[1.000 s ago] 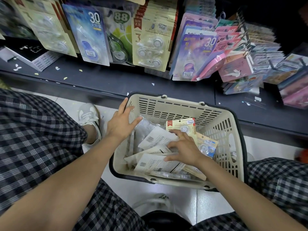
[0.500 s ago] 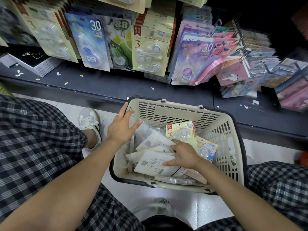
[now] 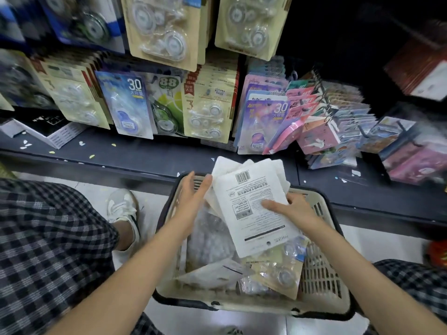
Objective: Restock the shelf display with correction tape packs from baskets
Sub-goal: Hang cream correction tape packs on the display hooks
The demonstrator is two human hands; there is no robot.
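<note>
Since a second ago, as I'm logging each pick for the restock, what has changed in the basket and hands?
The right hand has gathered a stack of packs that lay in the basket and lifted it, white backs up, above the far rim toward the shelf. The left hand has left the rim and now lies open against the stack's left edge. The basket stays on the floor, with other packs still inside.
</note>
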